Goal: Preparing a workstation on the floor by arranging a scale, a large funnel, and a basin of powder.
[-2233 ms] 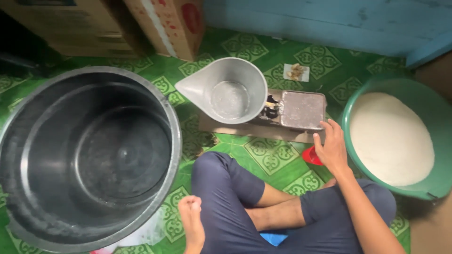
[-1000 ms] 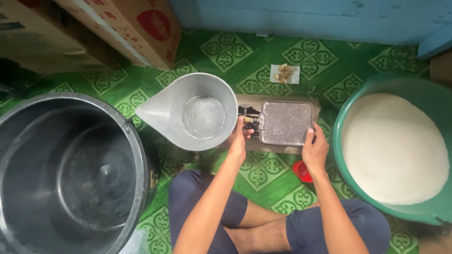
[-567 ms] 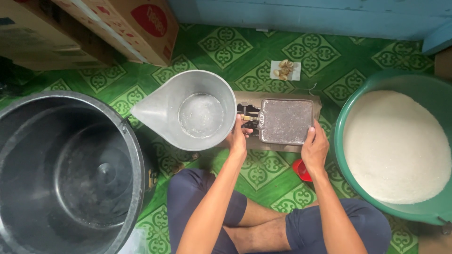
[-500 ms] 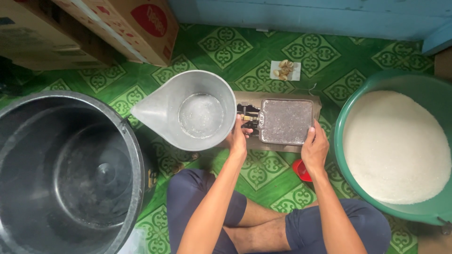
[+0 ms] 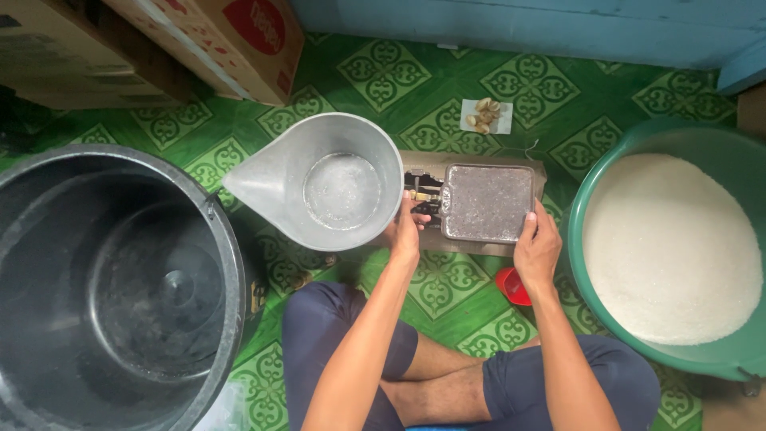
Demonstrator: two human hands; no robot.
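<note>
I sit cross-legged on a green patterned floor mat before a small balance scale (image 5: 479,203). Its left side carries a large metal scoop pan (image 5: 323,182) with a spout pointing left; its right side has a flat grey square plate (image 5: 488,201). My left hand (image 5: 405,229) rests at the scale's middle, fingers touching the mechanism between pan and plate. My right hand (image 5: 537,247) grips the near right corner of the scale under the plate. A green basin (image 5: 606,152) full of white grains (image 5: 670,247) stands just right of my right hand.
A big empty black tub (image 5: 112,279) fills the left. Cardboard boxes (image 5: 199,40) stand at the back left, a blue wall behind. A small paper with nut-like pieces (image 5: 483,116) lies beyond the scale. A red lid (image 5: 513,286) lies by my right wrist.
Since the oldest frame my left hand has come up to the scale's middle and my right hand has closed on its right corner. In the last second both hands stay put.
</note>
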